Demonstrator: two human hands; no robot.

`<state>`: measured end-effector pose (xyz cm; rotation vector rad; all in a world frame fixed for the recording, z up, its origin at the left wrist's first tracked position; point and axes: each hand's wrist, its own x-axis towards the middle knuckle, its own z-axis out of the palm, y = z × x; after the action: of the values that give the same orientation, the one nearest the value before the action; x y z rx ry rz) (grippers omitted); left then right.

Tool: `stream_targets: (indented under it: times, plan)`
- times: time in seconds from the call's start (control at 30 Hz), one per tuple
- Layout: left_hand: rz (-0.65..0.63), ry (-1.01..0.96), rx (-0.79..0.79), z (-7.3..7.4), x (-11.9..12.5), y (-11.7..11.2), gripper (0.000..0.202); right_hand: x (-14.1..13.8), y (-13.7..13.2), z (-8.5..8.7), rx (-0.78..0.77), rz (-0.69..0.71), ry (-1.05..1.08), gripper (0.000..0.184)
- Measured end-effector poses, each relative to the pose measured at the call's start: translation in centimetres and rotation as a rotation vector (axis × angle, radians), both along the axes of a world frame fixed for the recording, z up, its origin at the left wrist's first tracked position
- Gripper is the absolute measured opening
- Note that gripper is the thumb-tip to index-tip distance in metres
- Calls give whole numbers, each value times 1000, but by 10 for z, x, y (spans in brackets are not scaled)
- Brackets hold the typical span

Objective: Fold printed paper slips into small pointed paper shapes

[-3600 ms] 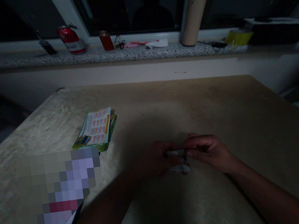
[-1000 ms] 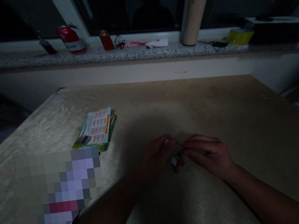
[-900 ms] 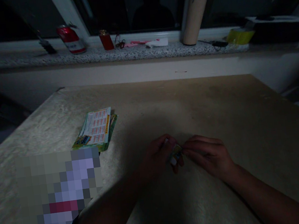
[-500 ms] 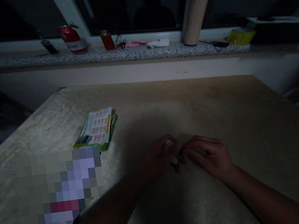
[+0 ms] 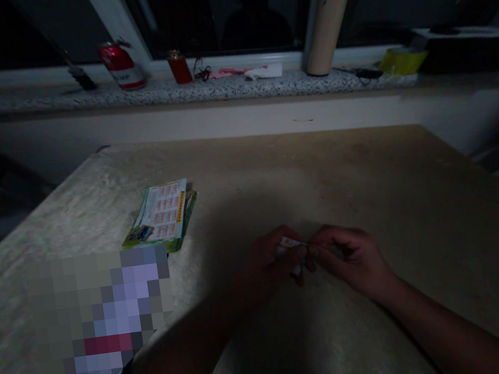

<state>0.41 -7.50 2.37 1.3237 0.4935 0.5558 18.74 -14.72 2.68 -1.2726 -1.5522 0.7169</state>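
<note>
Beige and mottled, the tabletop fills most of the head view, its far edge running below a speckled stone sill. Over the middle of its width, well in from the left and right edges, a small printed piece, pale with reddish marks, sits between the person's two hands. The left hand is clamped on it, thumb on the near side and fingers curled behind; some of the piece shows below the thumb, too dark to read. The right hand meets it from the other side, thumb and forefinger pinched together at its right-hand end, the other fingers folded in. Toward the left edge lies a stack of printed cards, green-bordered, the top one bearing rows of red print and slightly askew on those beneath. Just nearer than the stack, beside the left forearm, rests a long purplish object, pixelated so that I cannot tell what it is. On the sill, from left to right, stand a red can, a small red jar and a tilted tan cylinder, with a yellow roll farther along.
</note>
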Motion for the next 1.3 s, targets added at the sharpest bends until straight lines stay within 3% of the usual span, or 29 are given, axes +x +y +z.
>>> stream_targets:
  times: [0.17, 0.37, 0.57, 0.87, 0.93, 1.1, 1.3]
  plan:
    - [-46, 9, 2, -2, -1, -1, 25, 1, -1, 1, -98, 119, -26, 26]
    - [-47, 41, 2, -2, 0, -2, 27, 4, -2, 0, -98, 104, -71, 32]
    - [-61, -54, -100, -7, 1, 2, 27, 9, -2, 2, -157, 56, 47, 46]
    - [-83, 43, -27, -11, 2, 7, 28, 3, 3, -6, -254, 101, 91, 31]
    - [-48, 140, 46, -8, 3, 9, 28, 3, 4, -8, -277, 82, 53, 32]
    - [128, 605, 414, 2, 6, 16, 24, 3, 8, -11, -255, -51, -166, 29]
    - [213, 737, 592, -3, 13, 16, 21, -1, 11, -8, -265, -101, -452, 23]
